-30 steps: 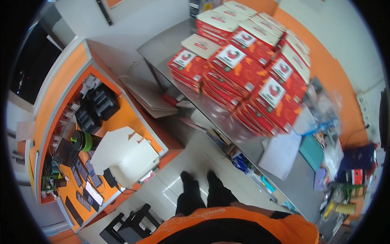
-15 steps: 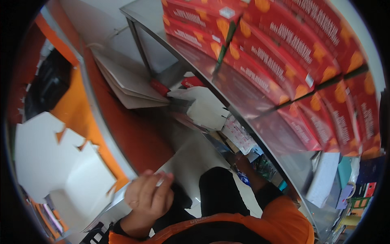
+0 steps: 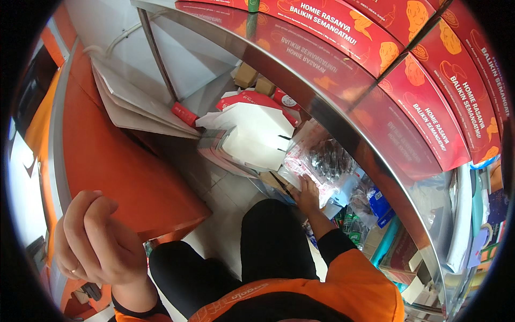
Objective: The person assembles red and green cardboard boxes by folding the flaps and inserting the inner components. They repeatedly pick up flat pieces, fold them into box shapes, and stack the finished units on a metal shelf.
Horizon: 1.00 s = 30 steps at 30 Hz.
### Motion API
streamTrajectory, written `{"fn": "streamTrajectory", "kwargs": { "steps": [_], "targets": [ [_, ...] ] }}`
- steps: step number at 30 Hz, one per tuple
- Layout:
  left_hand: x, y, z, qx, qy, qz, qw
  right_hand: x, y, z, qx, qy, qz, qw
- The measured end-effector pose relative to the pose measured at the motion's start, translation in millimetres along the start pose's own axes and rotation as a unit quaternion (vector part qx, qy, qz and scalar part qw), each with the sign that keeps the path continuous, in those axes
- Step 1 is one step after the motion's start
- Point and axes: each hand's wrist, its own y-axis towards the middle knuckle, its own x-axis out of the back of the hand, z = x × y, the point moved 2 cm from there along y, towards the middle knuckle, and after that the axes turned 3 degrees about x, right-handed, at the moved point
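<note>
My left hand [image 3: 96, 236] is raised at the left beside the orange counter [image 3: 129, 166]. Its fingers curl in toward the palm, and whatever they hold, if anything, is hidden. Low under the steel table [image 3: 343, 115], my right hand [image 3: 307, 196] reaches down to a clear plastic bag with pink and white print [image 3: 308, 155]. The fingers of that hand lie stretched against the bag's near side. Just left of the bag is a stack of flat white card box blanks [image 3: 257, 134].
Red printed boxes [image 3: 424, 107] stand in rows on the steel table. Large folded cardboard sheets [image 3: 134, 104] lean between counter and wall. A blue packet [image 3: 380, 204] and green packets [image 3: 351, 225] lie under the table, right of my right arm. Grey tiles [image 3: 214, 214] show between my legs and the counter.
My right hand has moved farther in, up to the plastic bag. My left hand appears farther left and larger. The view has shifted, showing more of the space under the table.
</note>
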Motion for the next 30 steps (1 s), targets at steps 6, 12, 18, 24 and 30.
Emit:
{"fn": "streamTrajectory", "kwargs": {
  "steps": [6,12,18,24,30],
  "targets": [
    [10.0,9.7,-13.8,0.024,0.006,-0.001,1.0,3.2,-5.1,1.6,0.008,-0.009,0.026,1.0],
    [6.6,7.1,-14.0,0.035,-0.005,-0.005,0.999,0.9,18.2,0.6,-0.006,-0.01,0.072,0.997],
    [-1.4,1.4,-9.0,0.008,0.013,-0.008,1.0,-2.0,118.9,-41.5,-0.047,0.03,-0.082,0.995],
    [8.7,4.7,9.9,-0.11,0.007,-0.067,0.992,3.4,274.0,-4.6,-0.043,0.047,-0.016,0.998],
    [8.9,15.6,-2.5,-0.095,-0.01,0.042,0.995,-52.6,359.7,14.9,-0.072,-0.004,0.06,0.996]
  ]
}}
